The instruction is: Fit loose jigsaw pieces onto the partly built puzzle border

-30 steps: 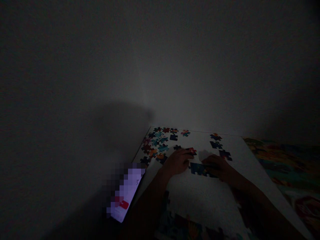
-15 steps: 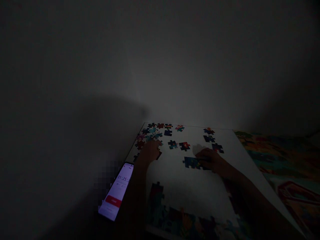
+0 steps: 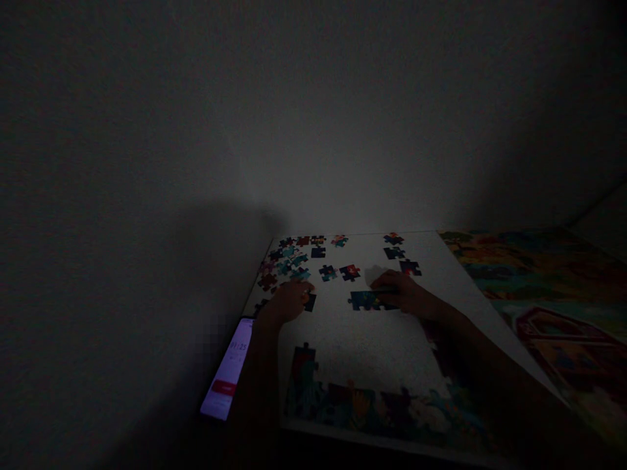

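Nearest the wearer, below both hands, a joined puzzle border (image 3: 362, 401) lies on the white tabletop (image 3: 343, 336), its left side rising toward the left hand (image 3: 289, 301) and its right side running up under the right forearm. Just to the near left of the left hand is a lit phone (image 3: 226, 372). The left hand's fingers curl at a dark puzzle piece (image 3: 310, 302); whether they pinch it I cannot tell in this gloom. The right hand (image 3: 404, 292) bends over the right end of a joined blue strip (image 3: 364, 300), its grip too dark to judge. Beyond and between the hands lie two loose pieces (image 3: 349, 272); past the left hand spreads a heap of pieces (image 3: 289, 261), and past the right, three pieces (image 3: 393, 252) near the wall (image 3: 313, 143). A colourful printed sheet (image 3: 539, 307) lies right of the right hand.
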The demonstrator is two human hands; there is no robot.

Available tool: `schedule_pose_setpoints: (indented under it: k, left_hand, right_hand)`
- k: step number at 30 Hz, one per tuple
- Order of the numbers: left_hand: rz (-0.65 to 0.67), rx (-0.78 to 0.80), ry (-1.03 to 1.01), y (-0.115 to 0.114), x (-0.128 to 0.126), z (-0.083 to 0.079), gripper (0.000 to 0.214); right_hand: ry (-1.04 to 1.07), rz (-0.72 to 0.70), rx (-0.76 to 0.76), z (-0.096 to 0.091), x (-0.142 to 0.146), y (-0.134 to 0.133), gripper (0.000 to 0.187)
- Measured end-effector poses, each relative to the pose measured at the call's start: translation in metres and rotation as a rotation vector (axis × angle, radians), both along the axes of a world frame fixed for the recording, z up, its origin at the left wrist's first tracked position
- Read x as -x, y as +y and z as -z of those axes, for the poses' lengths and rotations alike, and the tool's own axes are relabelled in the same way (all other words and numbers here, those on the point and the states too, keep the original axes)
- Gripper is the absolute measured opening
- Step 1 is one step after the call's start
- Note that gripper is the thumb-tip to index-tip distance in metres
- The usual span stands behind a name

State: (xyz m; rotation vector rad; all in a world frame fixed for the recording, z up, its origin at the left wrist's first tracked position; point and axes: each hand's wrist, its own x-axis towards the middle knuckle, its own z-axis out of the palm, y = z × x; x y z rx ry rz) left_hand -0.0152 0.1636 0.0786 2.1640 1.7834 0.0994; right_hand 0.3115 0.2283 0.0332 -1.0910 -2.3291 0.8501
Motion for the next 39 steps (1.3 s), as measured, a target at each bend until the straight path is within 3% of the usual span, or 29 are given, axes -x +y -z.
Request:
schedule_pose_setpoints:
  k: [5,12,20,26,31,39]
  left_hand:
    - [-0.011,-0.009,0.053,-0.004,-0.011,0.003,0.043]
    - [-0.023,0.018,0.069,-0.001,-0.033,-0.006,0.041]
    - [-0.078,0.038,-0.009,0.006,-0.057,0.001,0.044]
    - [-0.106,0.038,-0.102,0.003,-0.058,0.002,0.045]
    - [-0.049,0.04,-0.211,0.001,-0.051,0.007,0.037]
    - [-0.001,0.102,-0.274,-0.003,-0.048,0.004,0.046]
  right_hand:
    - [0.015,-0.022,-0.031,0.003,0.001,0.002,0.023]
    - [0.011,-0.015,-0.052,0.0,0.001,0.001,0.023]
    - [-0.017,-0.023,-0.077,0.004,0.001,0.003,0.025]
    - [-0.039,-0.026,-0.083,-0.001,0.002,0.0,0.024]
    - [-0.066,-0.032,-0.08,-0.005,0.002,-0.001,0.025]
    - [-0.081,-0.025,-0.135,-0.003,0.004,-0.003,0.022]
